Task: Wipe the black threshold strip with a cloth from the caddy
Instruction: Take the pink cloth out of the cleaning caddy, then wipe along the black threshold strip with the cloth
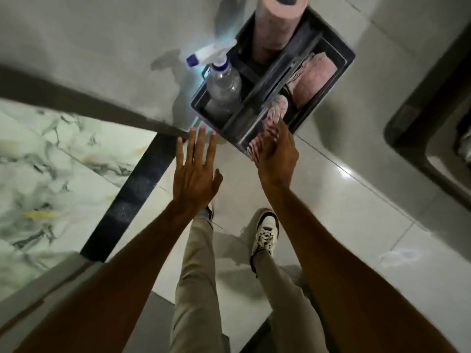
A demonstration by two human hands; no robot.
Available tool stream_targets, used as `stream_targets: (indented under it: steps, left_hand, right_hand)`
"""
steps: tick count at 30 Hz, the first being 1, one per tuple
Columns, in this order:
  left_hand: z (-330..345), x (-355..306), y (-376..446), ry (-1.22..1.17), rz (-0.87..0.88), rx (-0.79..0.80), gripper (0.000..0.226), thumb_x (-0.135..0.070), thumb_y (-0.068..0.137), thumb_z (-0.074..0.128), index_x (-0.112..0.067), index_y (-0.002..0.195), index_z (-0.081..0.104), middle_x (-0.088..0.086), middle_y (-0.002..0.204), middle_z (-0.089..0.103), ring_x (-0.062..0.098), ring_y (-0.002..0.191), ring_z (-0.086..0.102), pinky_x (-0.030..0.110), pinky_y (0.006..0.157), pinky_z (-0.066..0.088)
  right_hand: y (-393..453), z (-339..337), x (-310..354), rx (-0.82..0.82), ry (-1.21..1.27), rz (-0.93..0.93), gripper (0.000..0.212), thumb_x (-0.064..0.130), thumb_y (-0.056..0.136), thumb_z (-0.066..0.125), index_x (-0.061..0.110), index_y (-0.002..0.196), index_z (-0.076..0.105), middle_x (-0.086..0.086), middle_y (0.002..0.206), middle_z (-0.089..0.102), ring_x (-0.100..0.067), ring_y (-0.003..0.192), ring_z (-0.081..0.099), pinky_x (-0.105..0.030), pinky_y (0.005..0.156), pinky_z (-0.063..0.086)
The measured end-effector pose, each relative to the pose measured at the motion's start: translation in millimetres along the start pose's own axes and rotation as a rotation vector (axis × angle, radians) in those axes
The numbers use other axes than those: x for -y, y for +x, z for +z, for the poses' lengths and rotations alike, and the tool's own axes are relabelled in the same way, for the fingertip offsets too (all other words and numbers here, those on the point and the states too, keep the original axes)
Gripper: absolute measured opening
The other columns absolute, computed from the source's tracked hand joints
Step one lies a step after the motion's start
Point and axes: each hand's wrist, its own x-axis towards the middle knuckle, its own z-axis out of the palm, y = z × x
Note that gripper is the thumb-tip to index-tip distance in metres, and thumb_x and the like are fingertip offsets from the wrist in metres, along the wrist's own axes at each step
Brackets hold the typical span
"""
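A dark plastic caddy stands on the floor ahead of me, with pink folded cloths in its right compartment. My right hand reaches into the caddy's near corner, fingers pinching a pink cloth that trails under the palm. My left hand hovers open with fingers spread, just left of the caddy and above the far end of the black threshold strip. The strip runs diagonally from below the caddy toward the lower left, between marbled and plain tiles.
A clear spray bottle with a white and blue trigger and a pink roll stand in the caddy's left compartment. A dark-framed piece of furniture sits at the right. My legs and a white shoe are below on glossy tiles.
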Motion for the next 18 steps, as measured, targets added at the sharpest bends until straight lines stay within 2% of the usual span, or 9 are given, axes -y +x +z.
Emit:
stream_targets:
  steps: [1, 3, 5, 7, 9, 11, 15, 18]
  left_hand:
    - [-5.8, -5.9, -17.1, -0.046, -0.049, -0.017, 0.091, -0.057, 0.103, 0.052, -0.011, 0.173, 0.016, 0.021, 0.181, 0.012, 0.040, 0.168, 0.010, 0.060, 0.135, -0.002]
    - [-18.4, -17.2, -57.9, -0.080, -0.128, -0.044, 0.087, -0.054, 0.104, 0.047, -0.010, 0.173, 0.018, 0.023, 0.180, 0.014, 0.042, 0.168, 0.012, 0.060, 0.135, -0.001]
    - [-24.9, -25.7, -98.6, -0.056, -0.151, -0.031, 0.086, -0.050, 0.104, 0.051, -0.010, 0.173, 0.016, 0.024, 0.180, 0.014, 0.043, 0.167, 0.012, 0.063, 0.136, 0.006]
    - [-23.6, -25.0, -140.5, -0.096, -0.200, -0.017, 0.089, -0.046, 0.103, 0.056, -0.011, 0.174, 0.015, 0.023, 0.181, 0.013, 0.042, 0.168, 0.010, 0.064, 0.136, 0.011]
    - [-15.0, -19.1, -179.4, -0.161, -0.285, -0.012, 0.088, -0.044, 0.103, 0.059, -0.012, 0.173, 0.018, 0.021, 0.181, 0.015, 0.040, 0.168, 0.011, 0.061, 0.136, 0.010]
    - [-1.5, -8.2, -220.3, -0.219, -0.392, -0.008, 0.083, -0.045, 0.104, 0.054, -0.012, 0.172, 0.022, 0.021, 0.180, 0.018, 0.040, 0.168, 0.013, 0.061, 0.136, 0.011]
    - [27.8, 15.3, -287.0, -0.264, -0.539, 0.028, 0.077, -0.049, 0.106, 0.040, -0.011, 0.171, 0.027, 0.021, 0.178, 0.023, 0.041, 0.166, 0.017, 0.064, 0.134, 0.018]
    - [53.3, 35.0, -325.2, -0.291, -0.630, 0.060, 0.077, -0.053, 0.107, 0.035, -0.012, 0.171, 0.026, 0.022, 0.177, 0.026, 0.043, 0.164, 0.023, 0.067, 0.132, 0.023]
  right_hand:
    - [-15.0, -6.5, 1.5, 0.032, -0.014, -0.030, 0.049, 0.020, 0.111, 0.052, 0.013, 0.159, 0.044, -0.011, 0.157, 0.055, -0.025, 0.141, 0.058, -0.034, 0.119, 0.049]
    - [-48.6, -14.6, 5.4, 0.110, -0.040, -0.073, 0.049, 0.021, 0.112, 0.048, 0.014, 0.160, 0.042, -0.013, 0.156, 0.055, -0.027, 0.140, 0.059, -0.041, 0.119, 0.051]
    - [-81.1, -18.5, 8.3, 0.169, -0.076, -0.087, 0.048, 0.020, 0.113, 0.046, 0.018, 0.161, 0.040, -0.012, 0.156, 0.055, -0.028, 0.139, 0.060, -0.049, 0.121, 0.051]
    - [-113.9, -15.9, 12.1, 0.265, -0.118, -0.090, 0.049, 0.018, 0.113, 0.045, 0.018, 0.162, 0.039, -0.011, 0.159, 0.053, -0.028, 0.143, 0.057, -0.043, 0.123, 0.044]
    - [-139.1, -5.6, 11.0, 0.326, -0.201, -0.130, 0.048, 0.017, 0.113, 0.045, 0.015, 0.161, 0.041, -0.011, 0.161, 0.052, -0.030, 0.147, 0.054, -0.047, 0.124, 0.043]
    - [-159.4, 18.2, 7.3, 0.368, -0.296, -0.190, 0.046, 0.018, 0.113, 0.047, 0.012, 0.159, 0.044, -0.013, 0.161, 0.053, -0.033, 0.147, 0.054, -0.052, 0.125, 0.043]
    - [-187.8, 70.5, -1.3, 0.468, -0.443, -0.274, 0.043, 0.020, 0.113, 0.049, 0.010, 0.155, 0.051, -0.014, 0.154, 0.060, -0.031, 0.140, 0.061, -0.040, 0.119, 0.046]
    - [-202.7, 112.1, -4.5, 0.514, -0.518, -0.357, 0.042, 0.021, 0.112, 0.050, 0.010, 0.153, 0.053, -0.015, 0.151, 0.063, -0.033, 0.137, 0.063, -0.047, 0.120, 0.052]
